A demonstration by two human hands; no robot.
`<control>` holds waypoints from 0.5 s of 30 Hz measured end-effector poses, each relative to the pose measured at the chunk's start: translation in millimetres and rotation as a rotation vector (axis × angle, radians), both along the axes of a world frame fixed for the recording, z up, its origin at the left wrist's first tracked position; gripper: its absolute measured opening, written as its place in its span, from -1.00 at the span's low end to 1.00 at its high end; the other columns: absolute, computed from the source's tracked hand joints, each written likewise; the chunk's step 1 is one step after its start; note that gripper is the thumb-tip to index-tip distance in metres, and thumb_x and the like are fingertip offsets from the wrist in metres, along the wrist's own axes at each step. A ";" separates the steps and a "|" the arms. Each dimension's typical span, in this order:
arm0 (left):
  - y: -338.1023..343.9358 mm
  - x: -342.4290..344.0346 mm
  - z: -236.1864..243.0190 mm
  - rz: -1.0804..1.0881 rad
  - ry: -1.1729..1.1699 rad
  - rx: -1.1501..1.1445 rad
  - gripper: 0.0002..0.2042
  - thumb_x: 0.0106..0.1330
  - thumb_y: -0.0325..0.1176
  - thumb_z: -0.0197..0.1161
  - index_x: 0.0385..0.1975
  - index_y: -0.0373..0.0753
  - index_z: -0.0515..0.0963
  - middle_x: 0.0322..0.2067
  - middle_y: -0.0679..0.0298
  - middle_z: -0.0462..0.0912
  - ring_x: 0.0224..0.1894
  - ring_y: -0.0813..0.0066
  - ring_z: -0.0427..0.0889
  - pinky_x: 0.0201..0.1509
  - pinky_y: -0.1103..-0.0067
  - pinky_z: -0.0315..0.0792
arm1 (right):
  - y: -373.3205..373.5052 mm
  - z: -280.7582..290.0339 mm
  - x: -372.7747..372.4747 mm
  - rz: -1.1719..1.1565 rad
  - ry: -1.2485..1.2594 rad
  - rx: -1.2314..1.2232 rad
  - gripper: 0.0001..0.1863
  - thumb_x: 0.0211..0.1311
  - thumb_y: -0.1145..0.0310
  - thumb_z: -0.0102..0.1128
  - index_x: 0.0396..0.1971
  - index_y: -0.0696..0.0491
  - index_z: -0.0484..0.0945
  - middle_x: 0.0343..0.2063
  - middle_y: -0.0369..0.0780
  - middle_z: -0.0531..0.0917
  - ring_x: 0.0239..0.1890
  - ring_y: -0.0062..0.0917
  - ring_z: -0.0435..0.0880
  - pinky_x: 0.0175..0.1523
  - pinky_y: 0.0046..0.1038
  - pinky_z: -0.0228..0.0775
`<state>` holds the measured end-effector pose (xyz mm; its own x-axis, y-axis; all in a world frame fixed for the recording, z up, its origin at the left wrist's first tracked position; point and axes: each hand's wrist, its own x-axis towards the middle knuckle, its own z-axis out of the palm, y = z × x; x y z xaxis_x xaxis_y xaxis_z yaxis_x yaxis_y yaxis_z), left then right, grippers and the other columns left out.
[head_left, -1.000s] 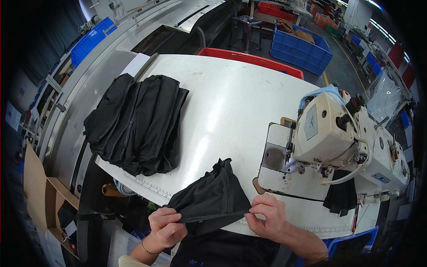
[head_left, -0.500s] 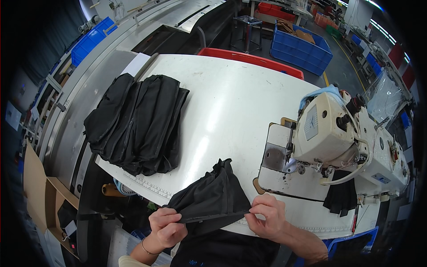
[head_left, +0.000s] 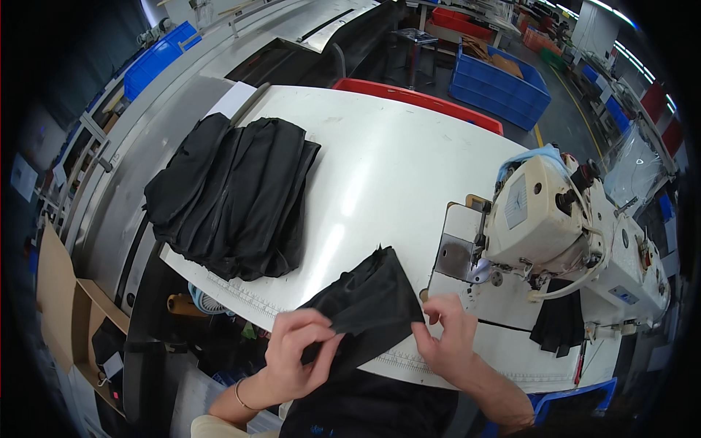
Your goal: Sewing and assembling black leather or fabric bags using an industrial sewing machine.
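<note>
My left hand (head_left: 299,350) pinches the lower left edge of a black fabric piece (head_left: 369,288) lying at the front edge of the white worktable (head_left: 372,153). My right hand (head_left: 449,339) grips its right corner with curled fingers. Just right of that hand stands a cream sewing machine (head_left: 533,223), with another dark cloth (head_left: 557,314) hanging below its head. A pile of folded black fabric pieces (head_left: 226,190) lies on the table's left.
A red crate (head_left: 416,98) is behind the table, with a blue crate (head_left: 496,91) and stool (head_left: 414,40) beyond. An open cardboard box (head_left: 58,299) is at lower left. A metal machine bed (head_left: 161,109) runs along the left.
My left hand has moved right and up, its fingers turned further inward. My right hand has risen slightly. The fabric piece has shifted up and right, and its near edge is folded differently.
</note>
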<state>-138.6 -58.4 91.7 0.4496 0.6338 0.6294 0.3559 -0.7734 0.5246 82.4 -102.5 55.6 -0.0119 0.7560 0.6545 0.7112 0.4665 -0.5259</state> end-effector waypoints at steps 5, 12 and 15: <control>47.0 42.2 23.0 -0.355 -0.010 -0.742 -0.72 0.17 -0.65 0.16 -0.12 -0.26 0.40 -0.04 0.25 0.25 -0.34 0.69 0.37 -0.38 0.76 0.38 | -4.5 11.8 -5.2 -0.178 -0.063 -0.230 -0.53 -0.06 0.54 0.34 -0.11 0.18 0.37 -0.19 -0.10 0.49 -0.31 -0.29 0.55 -0.31 -0.44 0.40; 89.0 83.3 7.0 -0.407 -0.171 -1.055 -0.76 0.17 -0.60 0.10 -0.15 -0.28 0.47 -0.22 0.37 0.43 -0.38 0.75 0.35 -0.26 0.77 0.31 | -42.9 7.5 -53.0 0.219 0.143 -0.380 -0.67 0.01 0.44 0.33 -0.21 0.15 0.47 -0.12 -0.14 0.52 -0.04 -0.33 0.48 0.19 -0.25 0.09; 95.2 85.5 0.5 -0.334 -0.238 -1.062 -0.73 0.12 -0.62 0.08 -0.15 -0.32 0.48 -0.20 0.34 0.48 -0.32 0.73 0.41 -0.18 0.75 0.34 | -47.4 5.3 -55.9 0.199 0.285 -0.415 -0.79 0.02 0.46 0.31 -0.31 0.12 0.53 -0.24 -0.23 0.59 -0.10 -0.43 0.51 0.23 -0.27 0.02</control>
<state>-53.1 36.7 92.2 0.6372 0.7683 -0.0618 0.0191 0.0644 0.9977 26.5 -149.9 61.0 -0.0472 0.9529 0.2996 0.4322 0.2899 -0.8539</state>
